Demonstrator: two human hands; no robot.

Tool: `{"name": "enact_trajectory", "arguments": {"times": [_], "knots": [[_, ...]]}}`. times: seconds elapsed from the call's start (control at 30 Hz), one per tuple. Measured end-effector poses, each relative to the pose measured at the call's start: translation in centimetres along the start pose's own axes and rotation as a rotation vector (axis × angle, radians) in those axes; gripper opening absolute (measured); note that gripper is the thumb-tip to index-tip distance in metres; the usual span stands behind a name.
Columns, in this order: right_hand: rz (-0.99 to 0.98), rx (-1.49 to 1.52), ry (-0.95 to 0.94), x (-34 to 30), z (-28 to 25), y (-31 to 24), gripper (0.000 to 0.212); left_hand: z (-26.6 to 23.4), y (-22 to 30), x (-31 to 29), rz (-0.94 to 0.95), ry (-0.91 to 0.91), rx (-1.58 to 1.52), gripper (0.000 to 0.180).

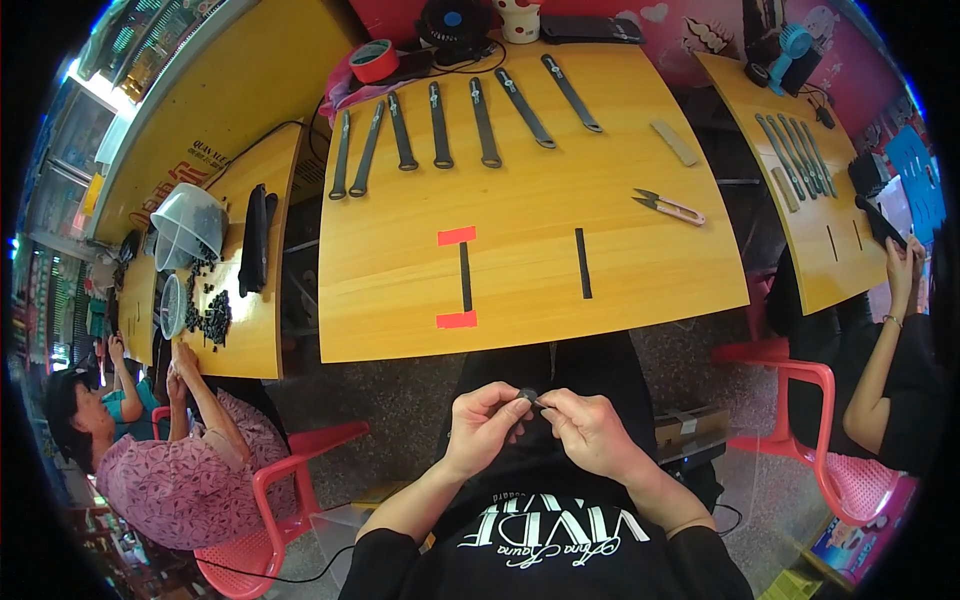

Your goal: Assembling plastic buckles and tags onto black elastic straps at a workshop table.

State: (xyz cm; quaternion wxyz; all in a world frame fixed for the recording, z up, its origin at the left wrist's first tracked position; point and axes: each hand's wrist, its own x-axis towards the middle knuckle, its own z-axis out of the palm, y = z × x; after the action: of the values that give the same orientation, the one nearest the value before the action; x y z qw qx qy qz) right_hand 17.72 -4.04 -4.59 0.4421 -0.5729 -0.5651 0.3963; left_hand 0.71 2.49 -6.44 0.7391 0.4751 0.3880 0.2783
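Close to my body, below the table's front edge, my left hand (485, 425) pinches a small dark rounded piece (528, 396) between thumb and forefinger. My right hand (592, 430) meets it from the other side, fingertips pressed together at a thin dark end of it. The fingers cover most of the piece, so its exact kind is hidden. On the yellow table (390, 250) ahead lie two short black strips, one (465, 277) between two red tape pieces (457, 236) and another (584, 264) to its right. Thread snips (668, 207) lie at the right.
Several dark straps with looped ends (440, 125) line the far side, near a tan bar (674, 142), red tape roll (374, 61) and black fan (454, 25). Co-workers sit at side tables; the left one holds a tipped clear tub (188, 228) and small black parts (213, 318).
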Motion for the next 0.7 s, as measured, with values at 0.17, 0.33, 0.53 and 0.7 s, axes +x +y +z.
{"name": "enact_trajectory", "arguments": {"times": [0.17,0.33,0.53,0.7], "knots": [[-0.070,0.030,-0.002,0.5,-0.3,1.1,0.005,-0.2,0.8,0.5,0.222,-0.008,0.322,0.003],[0.269,0.525,-0.169,0.8,-0.5,2.3,0.004,-0.1,1.3,0.5,0.393,-0.072,0.503,0.003],[0.004,0.177,-0.036,0.8,-0.5,1.7,0.006,0.5,1.2,0.1,0.271,-0.036,0.383,0.005],[-0.188,0.123,0.010,1.0,-1.1,1.6,0.008,0.2,2.1,0.3,0.065,-0.183,-0.044,0.009]]}}
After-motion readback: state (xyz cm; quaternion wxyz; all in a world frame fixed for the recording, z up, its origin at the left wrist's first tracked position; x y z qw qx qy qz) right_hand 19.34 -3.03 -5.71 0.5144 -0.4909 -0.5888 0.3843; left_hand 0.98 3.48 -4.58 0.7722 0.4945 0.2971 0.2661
